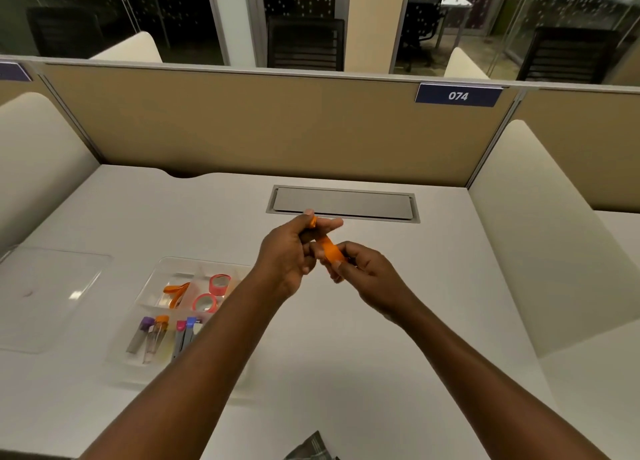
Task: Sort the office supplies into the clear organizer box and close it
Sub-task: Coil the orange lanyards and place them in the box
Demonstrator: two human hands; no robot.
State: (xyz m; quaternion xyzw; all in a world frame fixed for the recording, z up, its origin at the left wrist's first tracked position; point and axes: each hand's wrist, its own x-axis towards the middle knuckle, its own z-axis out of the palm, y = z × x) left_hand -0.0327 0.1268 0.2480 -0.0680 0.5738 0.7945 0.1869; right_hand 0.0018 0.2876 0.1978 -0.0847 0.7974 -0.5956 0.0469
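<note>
Both hands are raised above the middle of the white desk and hold one small orange item. My left hand pinches its far end, my right hand grips its near end. What the orange item is, I cannot tell. The clear organizer box lies open at the lower left, partly behind my left forearm. Its compartments hold an orange clip, two pink tape rolls and several small tubes with coloured caps. The clear lid lies flat to the left of the box.
A grey cable hatch is set into the desk just behind my hands. Beige partition walls and cream side panels close the desk on three sides. A dark patterned item shows at the bottom edge.
</note>
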